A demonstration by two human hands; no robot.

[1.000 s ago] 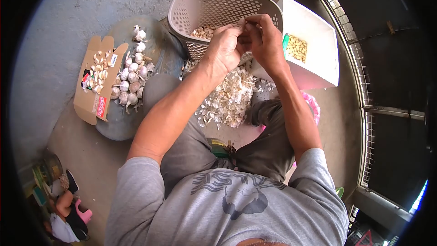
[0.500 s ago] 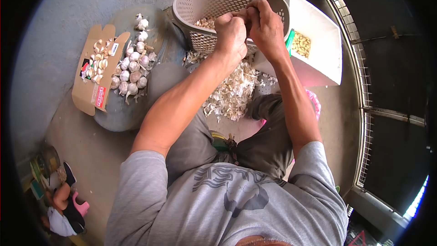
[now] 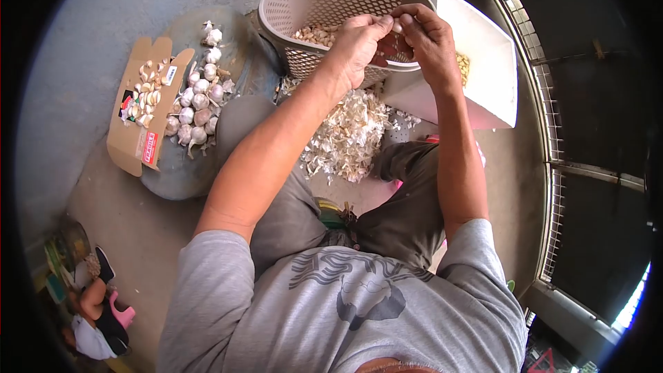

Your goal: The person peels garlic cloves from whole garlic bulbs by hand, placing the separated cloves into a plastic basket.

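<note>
Above the near rim of a beige perforated basket (image 3: pixel 304 55), my left hand (image 3: pixel 359 45) and my right hand (image 3: pixel 431 41) meet at the fingertips. A small pale garlic clove (image 3: pixel 397 26) shows between the thumbs and fingers, pinched from both sides. Unpeeled garlic cloves (image 3: pixel 314 34) lie in the basket under my hands. Below, between my knees, is a heap of papery garlic skins (image 3: pixel 349 138). To the right of my right hand, a white box (image 3: pixel 494 93) holds pale cloves (image 3: pixel 463 69), partly covered by that hand.
At the left, whole garlic bulbs (image 3: pixel 200 101) sit on a blue-grey rounded surface (image 3: pixel 176 183). Beside them a cardboard piece (image 3: pixel 124 152) carries loose cloves (image 3: pixel 146 93). Metal grating (image 3: pixel 552 221) runs along the right. Another person (image 3: pixel 93 331) is at the lower left.
Both hands have turned and shifted, the right one further right. Their fingers have spread a little, so the clove now shows. A green item by the white box is now hidden.
</note>
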